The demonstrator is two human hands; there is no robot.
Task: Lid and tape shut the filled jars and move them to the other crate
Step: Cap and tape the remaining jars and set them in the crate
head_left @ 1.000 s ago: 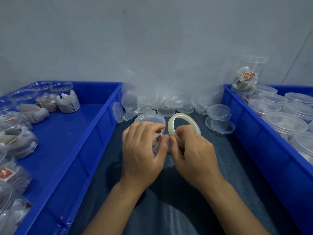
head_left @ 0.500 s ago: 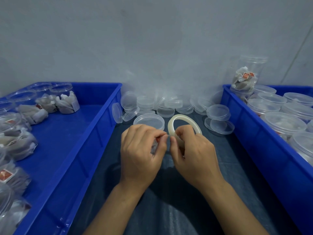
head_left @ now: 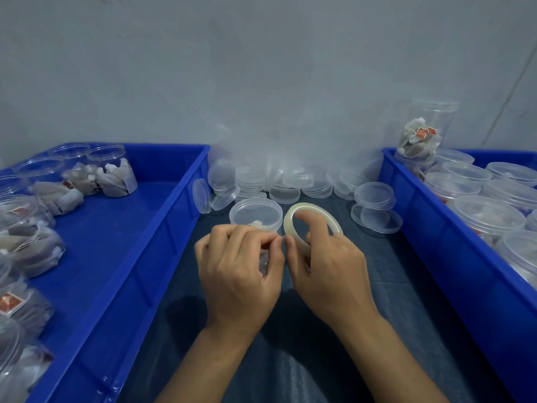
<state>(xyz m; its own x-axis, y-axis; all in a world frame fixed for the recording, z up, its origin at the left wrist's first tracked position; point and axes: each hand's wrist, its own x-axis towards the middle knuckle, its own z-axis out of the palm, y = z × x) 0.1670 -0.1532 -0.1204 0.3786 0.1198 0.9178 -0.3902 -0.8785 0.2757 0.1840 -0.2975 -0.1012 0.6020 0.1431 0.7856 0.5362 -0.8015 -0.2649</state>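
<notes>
A blue crate (head_left: 162,216) of unlidded jars sits left; loose clear lids (head_left: 290,184) crowd behind. The left hand (head_left: 238,274) covers a lidded jar (head_left: 255,215), fingers pinched, possibly on tape; the right hand (head_left: 328,271) clamps the tape roll (head_left: 293,212); another crate (head_left: 430,245) right.

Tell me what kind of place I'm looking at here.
Probably a small hand-packing station: two blue plastic crates of clear jars holding tea-bag-like sachets, a heap of loose clear plastic lids, and a tape roll.
</notes>
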